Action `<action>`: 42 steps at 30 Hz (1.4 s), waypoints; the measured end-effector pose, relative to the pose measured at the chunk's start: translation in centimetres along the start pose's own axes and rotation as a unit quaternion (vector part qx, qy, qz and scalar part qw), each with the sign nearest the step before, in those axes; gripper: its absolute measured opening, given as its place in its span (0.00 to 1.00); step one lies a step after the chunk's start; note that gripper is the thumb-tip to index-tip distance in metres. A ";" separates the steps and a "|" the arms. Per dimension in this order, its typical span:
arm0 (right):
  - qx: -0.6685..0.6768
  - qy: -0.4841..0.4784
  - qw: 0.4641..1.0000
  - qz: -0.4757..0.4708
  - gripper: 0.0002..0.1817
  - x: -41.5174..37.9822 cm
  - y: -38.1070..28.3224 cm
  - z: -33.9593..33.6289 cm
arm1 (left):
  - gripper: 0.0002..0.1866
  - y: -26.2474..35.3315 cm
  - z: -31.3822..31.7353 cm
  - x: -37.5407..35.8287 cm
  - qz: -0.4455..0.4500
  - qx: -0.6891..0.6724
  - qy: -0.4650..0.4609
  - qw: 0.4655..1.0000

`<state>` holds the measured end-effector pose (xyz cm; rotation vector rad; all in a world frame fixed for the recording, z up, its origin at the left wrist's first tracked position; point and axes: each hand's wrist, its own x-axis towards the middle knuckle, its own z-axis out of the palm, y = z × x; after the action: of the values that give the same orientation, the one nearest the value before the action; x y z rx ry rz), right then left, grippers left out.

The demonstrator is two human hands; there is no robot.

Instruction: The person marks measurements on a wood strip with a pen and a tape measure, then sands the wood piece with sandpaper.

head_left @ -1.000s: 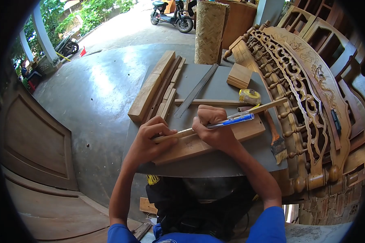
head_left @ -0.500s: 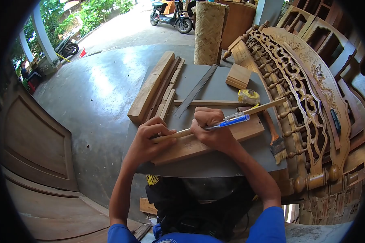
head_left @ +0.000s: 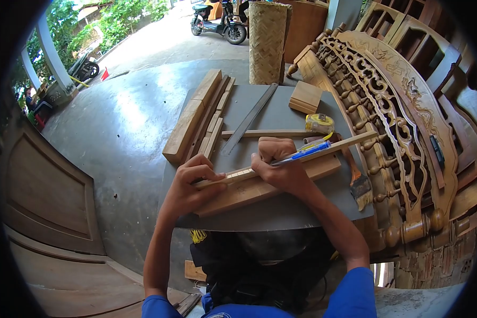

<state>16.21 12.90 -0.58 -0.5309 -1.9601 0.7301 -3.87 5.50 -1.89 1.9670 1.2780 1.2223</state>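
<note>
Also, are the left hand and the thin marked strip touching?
Touching. The head view shows the left hand closed on the left end of the thin marked strip.

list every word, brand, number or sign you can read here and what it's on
No text reads clearly.
Yellow lettering on the black clothing: too small and partly hidden to read.
Emblem on the blue shirt: cut off by the picture edge, unreadable.
Tape measure: any print is too blurred.
Pen: no legible brand.
Wooden strip: short dark marks across it, no legible numbers.
</note>
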 end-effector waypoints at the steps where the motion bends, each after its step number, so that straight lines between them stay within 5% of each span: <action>1: -0.004 0.000 1.000 -0.001 0.15 0.0 0.0 0.0 | 0.09 0.0 0.0 0.0 0.000 0.001 0.000 1.000; 30: 0.005 -0.021 1.000 0.004 0.18 0.1 0.6 -0.3 | 0.09 -0.2 -0.3 0.1 -0.011 -0.012 -0.004 1.000; 33: 0.113 0.071 0.987 0.090 0.17 0.0 1.0 -1.1 | 0.10 -0.5 -0.1 0.0 -0.014 -0.017 0.000 1.000; 36: 0.166 0.164 0.972 -0.019 0.12 0.6 0.5 -2.8 | 0.10 -0.3 -0.2 0.1 -0.018 -0.007 0.001 1.000; 40: 0.239 0.139 0.946 0.170 0.11 -2.9 -4.0 -6.9 | 0.09 0.0 -0.7 -0.2 0.007 0.034 -0.017 0.999; 42: 0.194 0.156 0.958 0.145 0.14 -4.4 -5.7 -8.4 | 0.09 0.2 -0.8 -0.4 0.022 0.052 -0.025 0.998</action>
<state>25.33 8.27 3.71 -0.6523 -1.4142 1.1134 -4.52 5.04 -1.57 2.0953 1.3032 1.1420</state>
